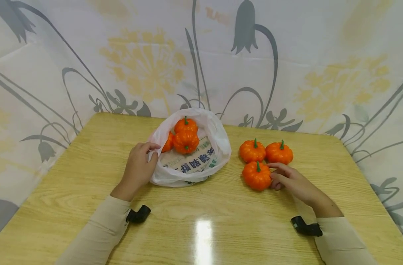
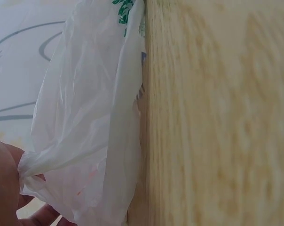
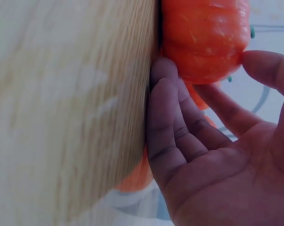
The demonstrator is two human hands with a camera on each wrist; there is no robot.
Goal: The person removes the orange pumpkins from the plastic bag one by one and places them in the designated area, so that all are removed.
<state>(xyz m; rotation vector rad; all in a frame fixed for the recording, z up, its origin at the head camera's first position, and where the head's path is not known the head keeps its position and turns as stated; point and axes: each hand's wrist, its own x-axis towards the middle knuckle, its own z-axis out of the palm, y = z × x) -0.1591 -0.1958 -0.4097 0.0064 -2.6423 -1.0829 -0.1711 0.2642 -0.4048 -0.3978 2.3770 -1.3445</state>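
Observation:
My left hand (image 1: 141,163) pinches the left rim of a white plastic bag (image 1: 223,143). In the left wrist view the thin film of the bag (image 2: 81,94) is bunched between thumb and fingers. Several small orange pumpkins lie inside, among them a front one (image 1: 186,142) and one behind it (image 1: 186,126). At the right, my right hand (image 1: 292,182) touches the right side of the nearest loose pumpkin (image 1: 256,176). The right wrist view shows the thumb and fingertips at the edge of this pumpkin (image 3: 205,40), the fingers loosely bent.
Two more pumpkins, a left one (image 1: 252,150) and a right one (image 1: 279,152), stand just behind the nearest. Everything rests on a wooden table (image 1: 175,217). A cloth with printed flowers (image 1: 214,66) hangs behind the table's back edge. Printed writing shows on the bag's bottom.

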